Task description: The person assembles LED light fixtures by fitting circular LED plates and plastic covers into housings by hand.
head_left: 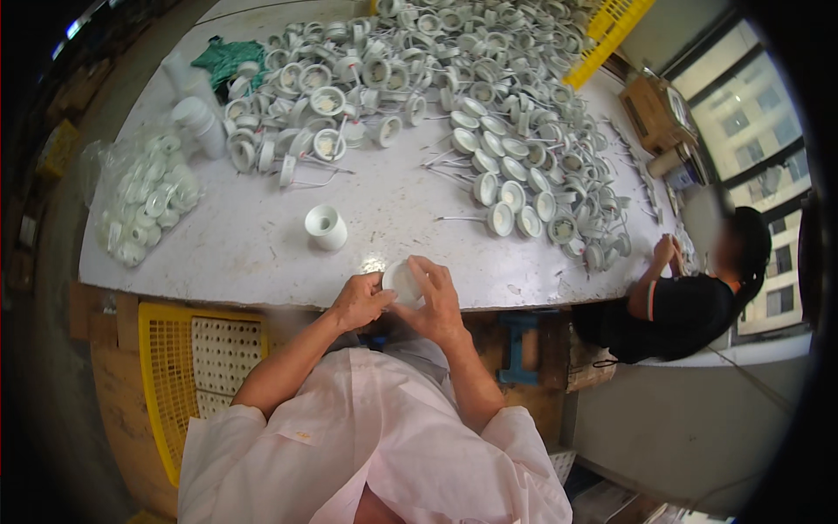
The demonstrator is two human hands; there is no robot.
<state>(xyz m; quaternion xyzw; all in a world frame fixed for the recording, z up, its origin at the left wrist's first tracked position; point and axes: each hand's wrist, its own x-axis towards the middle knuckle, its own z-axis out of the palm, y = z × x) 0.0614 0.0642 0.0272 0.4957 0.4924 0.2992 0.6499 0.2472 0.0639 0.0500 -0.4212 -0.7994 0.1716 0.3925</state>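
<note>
Round housings (489,113) heaped across the tabletop (262,244) behind my hands, a bag of parts (144,201) to my left, one fitting (326,227) alone between, a crate (188,375) below-left

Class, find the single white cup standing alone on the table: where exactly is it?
In the head view, the cup stands on the table just left of centre, between the bag of white parts and the hands, below the big pile.

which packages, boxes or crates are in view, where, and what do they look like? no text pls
Clear plastic bag: table's left end, lumpy, full of small white round parts.
Cardboard box: right of the table by the window, brown, open.
Yellow crate: below the table's left edge, perforated white sheet inside.
Yellow crate: table's far right, tilted.
</note>
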